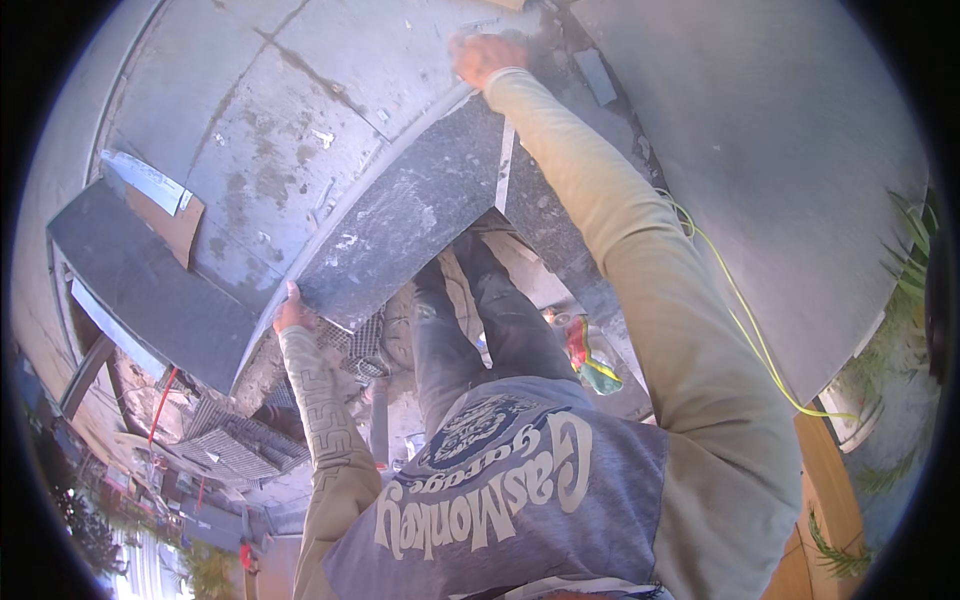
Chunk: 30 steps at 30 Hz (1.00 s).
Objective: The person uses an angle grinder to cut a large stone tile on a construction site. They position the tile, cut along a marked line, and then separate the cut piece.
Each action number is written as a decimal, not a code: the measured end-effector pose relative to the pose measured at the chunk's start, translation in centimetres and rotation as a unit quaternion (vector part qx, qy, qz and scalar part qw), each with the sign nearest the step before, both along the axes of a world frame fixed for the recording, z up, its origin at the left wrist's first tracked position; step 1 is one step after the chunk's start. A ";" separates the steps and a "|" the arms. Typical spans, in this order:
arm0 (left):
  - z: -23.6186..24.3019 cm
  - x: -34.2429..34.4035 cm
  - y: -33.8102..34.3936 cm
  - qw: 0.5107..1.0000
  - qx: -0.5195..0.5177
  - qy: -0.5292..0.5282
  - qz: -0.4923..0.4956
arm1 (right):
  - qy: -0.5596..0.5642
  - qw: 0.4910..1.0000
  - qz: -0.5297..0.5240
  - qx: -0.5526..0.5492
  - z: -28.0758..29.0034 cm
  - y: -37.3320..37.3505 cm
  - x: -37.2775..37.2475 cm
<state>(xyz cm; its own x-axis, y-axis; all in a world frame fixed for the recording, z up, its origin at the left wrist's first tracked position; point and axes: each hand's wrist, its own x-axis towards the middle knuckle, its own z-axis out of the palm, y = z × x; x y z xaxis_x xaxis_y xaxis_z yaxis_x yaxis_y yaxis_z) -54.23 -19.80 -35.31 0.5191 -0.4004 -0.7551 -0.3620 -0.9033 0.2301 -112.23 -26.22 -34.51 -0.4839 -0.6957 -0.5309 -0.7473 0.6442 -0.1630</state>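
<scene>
A dark grey slab (400, 215) with pale scuffs lies across the middle, above my legs, with a long pale edge on its far side. My left hand (293, 312) is closed on the near left end of this edge, thumb up. At the far end of the edge is my right hand (488, 60), its arm stretched forward. That hand looks bunched, but blur smears its fingers, and whether it grips anything does not show. Beyond the edge spreads a light grey, stained surface (270, 150) with small scraps on it.
Another dark panel (150, 285) sits at the left beside a brown cardboard piece (165, 220). A large grey sheet (770, 150) fills the right, with a yellow-green cord (745, 325) along it. Rubble, mesh-patterned pieces (235, 445) and a colourful plastic bag (590, 360) lie near my legs.
</scene>
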 end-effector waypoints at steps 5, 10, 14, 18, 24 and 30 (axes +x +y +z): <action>-0.2 -0.2 -0.3 0.997 0.030 -0.059 -0.045 | 0.044 0.998 -0.028 0.022 -0.1 -0.2 1.8; -2.5 1.8 -0.1 0.997 0.036 -0.041 -0.060 | 0.014 0.995 -0.095 -0.027 1.1 -0.2 1.0; -2.9 4.3 0.9 0.999 0.000 -0.032 -0.025 | 0.046 0.997 0.037 -0.051 2.0 0.1 3.1; -2.2 2.0 -0.1 1.000 0.014 -0.014 -0.011 | -0.006 0.998 0.043 -0.045 1.1 1.0 4.7; 0.1 0.2 -0.3 0.998 0.043 0.014 0.038 | -0.047 0.998 -0.026 -0.024 2.0 0.8 4.6; -0.5 2.0 -0.1 0.996 0.027 0.056 0.064 | -0.061 0.996 -0.047 -0.052 1.7 0.6 4.7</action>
